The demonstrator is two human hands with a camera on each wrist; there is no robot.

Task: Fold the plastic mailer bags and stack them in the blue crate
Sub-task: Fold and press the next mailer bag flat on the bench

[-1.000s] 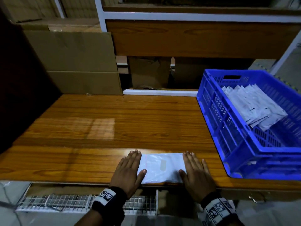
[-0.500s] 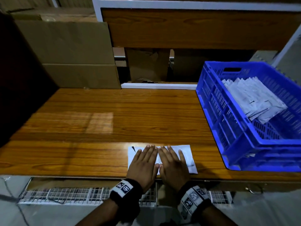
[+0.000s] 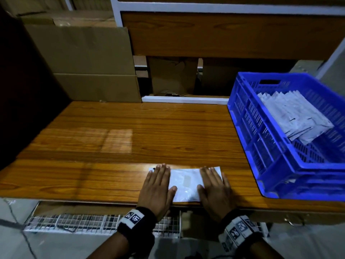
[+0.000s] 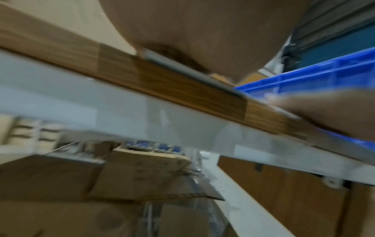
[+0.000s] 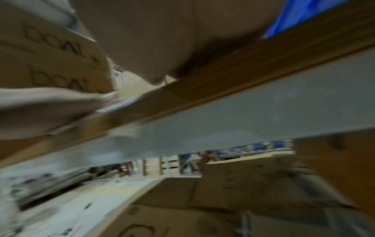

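A white plastic mailer bag (image 3: 184,182) lies flat at the front edge of the wooden table (image 3: 130,139). My left hand (image 3: 157,184) presses its left end with straight fingers. My right hand (image 3: 214,186) lies flat on its right end. The middle of the bag shows between the hands. A blue crate (image 3: 276,165) stands at the right of the table, and a stack of folded white mailers (image 3: 295,116) lies inside it. Both wrist views are blurred and show only palms, the table edge (image 4: 172,83) and a bit of the blue crate (image 4: 304,80).
Cardboard boxes (image 3: 87,62) stand behind the table at the left. A wooden shelf panel with a white frame (image 3: 224,34) runs across the back. A white wire rack (image 3: 93,223) sits below the table's front edge.
My hands have slid apart from the middle of the bag to its two ends, smoothing it flat.
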